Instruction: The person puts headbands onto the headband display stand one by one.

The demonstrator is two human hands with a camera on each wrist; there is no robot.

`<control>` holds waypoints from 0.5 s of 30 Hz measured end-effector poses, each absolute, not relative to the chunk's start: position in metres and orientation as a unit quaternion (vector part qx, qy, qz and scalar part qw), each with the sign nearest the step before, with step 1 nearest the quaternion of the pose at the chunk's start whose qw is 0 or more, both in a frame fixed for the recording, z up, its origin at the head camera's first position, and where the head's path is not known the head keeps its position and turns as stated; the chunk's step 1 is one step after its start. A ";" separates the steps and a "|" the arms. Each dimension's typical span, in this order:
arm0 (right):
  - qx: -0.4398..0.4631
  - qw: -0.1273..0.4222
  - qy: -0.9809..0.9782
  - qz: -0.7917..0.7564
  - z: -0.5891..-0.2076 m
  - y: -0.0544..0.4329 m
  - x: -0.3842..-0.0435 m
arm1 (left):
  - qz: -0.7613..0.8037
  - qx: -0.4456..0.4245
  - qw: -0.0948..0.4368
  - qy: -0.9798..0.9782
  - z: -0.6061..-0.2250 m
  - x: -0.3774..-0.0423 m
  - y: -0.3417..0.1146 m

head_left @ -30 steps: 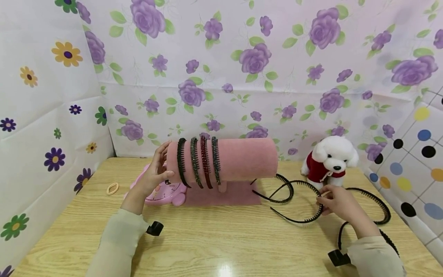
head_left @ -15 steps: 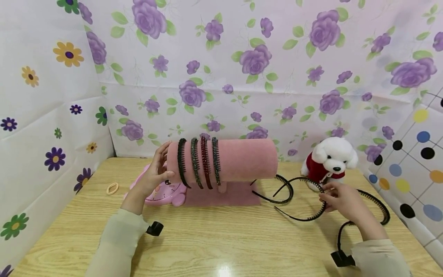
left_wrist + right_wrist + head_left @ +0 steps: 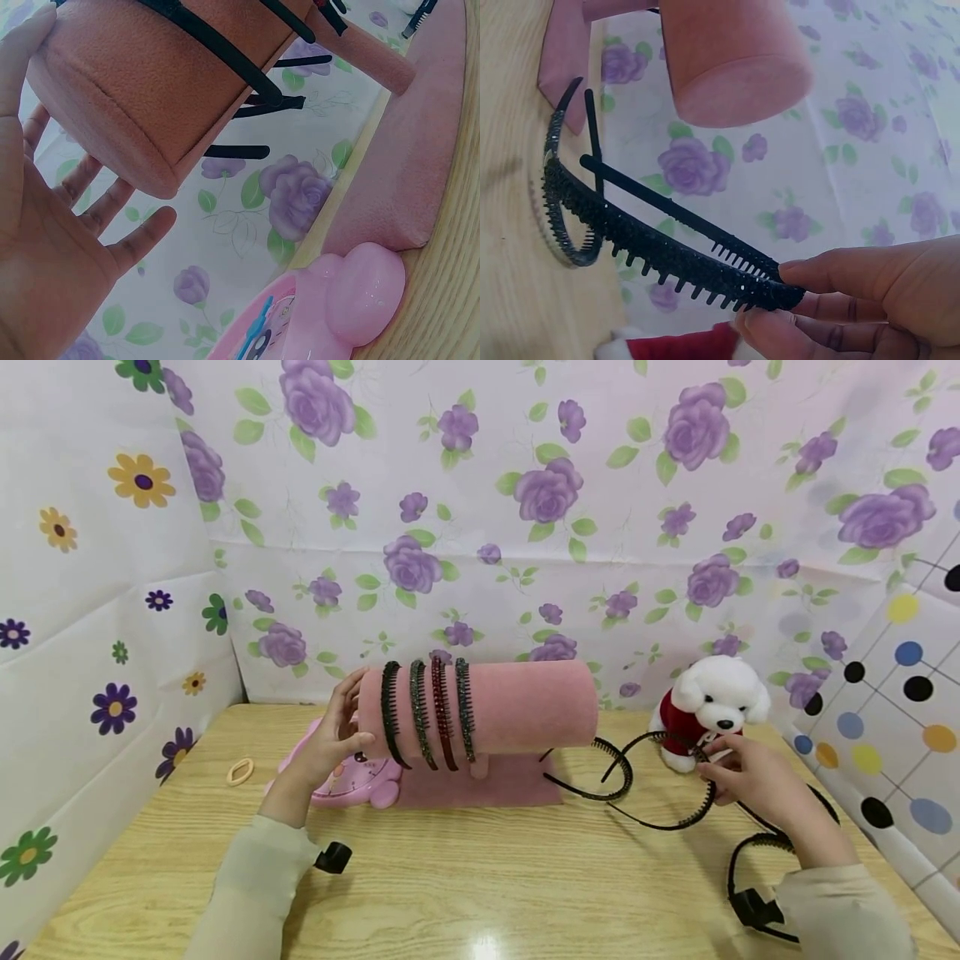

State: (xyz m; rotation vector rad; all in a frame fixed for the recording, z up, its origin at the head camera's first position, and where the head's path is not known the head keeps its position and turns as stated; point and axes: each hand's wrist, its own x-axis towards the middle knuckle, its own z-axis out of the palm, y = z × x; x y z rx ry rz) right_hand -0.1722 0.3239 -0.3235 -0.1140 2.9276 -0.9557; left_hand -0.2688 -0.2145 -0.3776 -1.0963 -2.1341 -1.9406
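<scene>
My left hand [image 3: 330, 747] holds the left end of the pink padded roll of a headband stand [image 3: 536, 702], thumb in front and fingers behind. In the left wrist view, the fingers spread around the roll's end [image 3: 112, 142]. Several toothed headbands, among them a black one [image 3: 390, 714] and a red one [image 3: 442, 714], sit side by side on the roll's left half. Right of the stand, my right hand [image 3: 753, 777] pinches a glittery black headband [image 3: 682, 259] between thumb and fingers. Its free ends point toward the stand.
Another black headband [image 3: 628, 772] lies by the stand's base. More headbands, one [image 3: 731, 864] partly hidden by the wrist camera, lie at right. A white toy dog [image 3: 716, 693] in red sits behind the right hand. A pink clock [image 3: 352, 785] and beige ring [image 3: 232, 777] are at left.
My right hand has moved slightly right and up, lifting the pinched headband with it. The headbands on the table beneath that arm show differently. My left hand keeps its place on the roll.
</scene>
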 end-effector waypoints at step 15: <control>-0.073 -0.013 0.977 -0.199 -0.281 0.305 -0.183 | -0.631 -0.353 0.028 -0.690 -0.377 -0.268 -0.215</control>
